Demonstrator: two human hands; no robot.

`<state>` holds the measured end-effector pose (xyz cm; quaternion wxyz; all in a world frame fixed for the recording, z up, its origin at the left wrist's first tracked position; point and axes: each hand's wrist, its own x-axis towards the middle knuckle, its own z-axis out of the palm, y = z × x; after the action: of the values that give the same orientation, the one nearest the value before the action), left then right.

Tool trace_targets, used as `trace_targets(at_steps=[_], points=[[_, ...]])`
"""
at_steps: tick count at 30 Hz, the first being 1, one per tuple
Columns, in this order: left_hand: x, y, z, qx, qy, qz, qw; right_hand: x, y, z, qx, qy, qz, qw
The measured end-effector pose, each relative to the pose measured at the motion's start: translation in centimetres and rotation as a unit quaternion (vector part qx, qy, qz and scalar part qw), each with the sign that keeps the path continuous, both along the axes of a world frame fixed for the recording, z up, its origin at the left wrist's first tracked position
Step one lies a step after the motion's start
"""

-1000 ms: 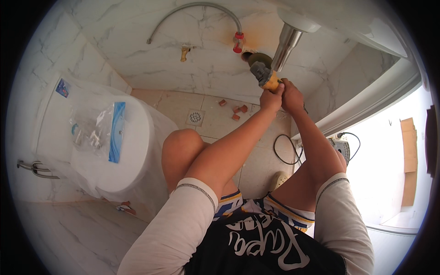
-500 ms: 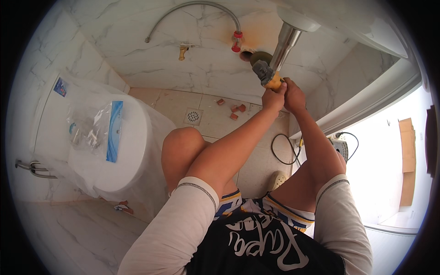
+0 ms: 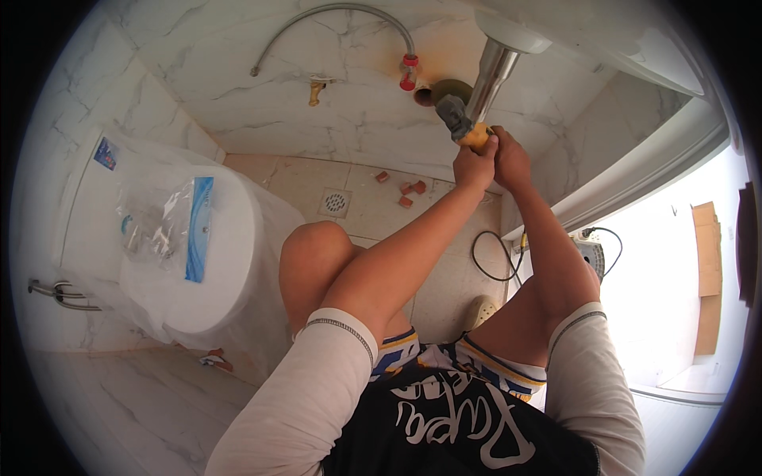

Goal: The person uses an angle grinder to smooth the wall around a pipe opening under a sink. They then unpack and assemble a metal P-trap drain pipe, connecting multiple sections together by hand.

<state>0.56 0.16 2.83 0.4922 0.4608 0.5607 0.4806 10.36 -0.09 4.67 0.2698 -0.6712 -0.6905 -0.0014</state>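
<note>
Both my hands are wrapped round the yellow body of an angle grinder [image 3: 475, 138]. My left hand [image 3: 475, 165] grips it from the left, and my right hand [image 3: 510, 162] closes on it from the right. The grinder's dark head points up toward the wall, and its disc [image 3: 452, 90] is at the wall beside a round hole [image 3: 424, 97]. A chrome drain pipe [image 3: 494, 75] comes down under the basin, just right of the grinder's head, and partly covers the disc. Whether the disc touches the wall I cannot tell.
A red-handled valve [image 3: 408, 73] with a braided hose [image 3: 349, 6] and a brass tap [image 3: 316, 91] are on the wall. Several tile-coloured pieces [image 3: 406, 189] lie near the floor drain [image 3: 335, 202]. A plastic-wrapped toilet [image 3: 222, 262] stands left; a black cable [image 3: 479, 258] loops at right.
The grinder has shifted very slightly up and left, with its disc a little higher on the wall. Both hands keep their hold.
</note>
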Motion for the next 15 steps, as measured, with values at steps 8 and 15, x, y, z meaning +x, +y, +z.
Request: trace_targets(at_steps=[8,15], points=[[-1.4,0.8,0.2,0.0,0.005,0.019,1.0,-1.6,0.3,1.4,-0.039,-0.003,0.01,0.999],[-1.7,1.7,-0.6,0.003,-0.008,0.016,1.0,-2.2,0.9,1.4,-0.06,-0.016,-0.008,0.998]])
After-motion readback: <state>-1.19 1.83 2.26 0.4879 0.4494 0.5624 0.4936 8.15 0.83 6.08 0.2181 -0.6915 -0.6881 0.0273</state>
